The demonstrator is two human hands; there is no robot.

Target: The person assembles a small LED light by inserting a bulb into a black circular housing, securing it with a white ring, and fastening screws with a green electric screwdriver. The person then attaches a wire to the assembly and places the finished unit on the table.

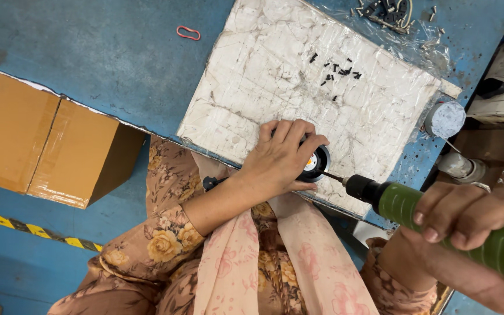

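The left hand (281, 156) lies clenched over a small round black part with a white and orange centre (316, 163), fingers curled across its top, pressing it against the near edge of a scuffed white rectangular work board (298, 76); the part sits at that board's lower edge, just in front of the person's body. The right hand (468, 214) is wrapped tight around a green cylindrical electric screwdriver with a black nose (433, 213), whose thin bit reaches leftward and meets the side of the round part (the exact contact point is partly hidden by the fingers). The board rests on a worn blue tabletop (106, 52); a cluster of small black screws (336, 73) lies scattered near the board's middle, well apart from both hands. A pink rubber band (188, 32) lies on the tabletop to the left of the board; a brown cardboard box (48, 143) stands on the blue floor below the tabletop's edge; a grey round tape roll (444, 119) sits at the board's right corner.
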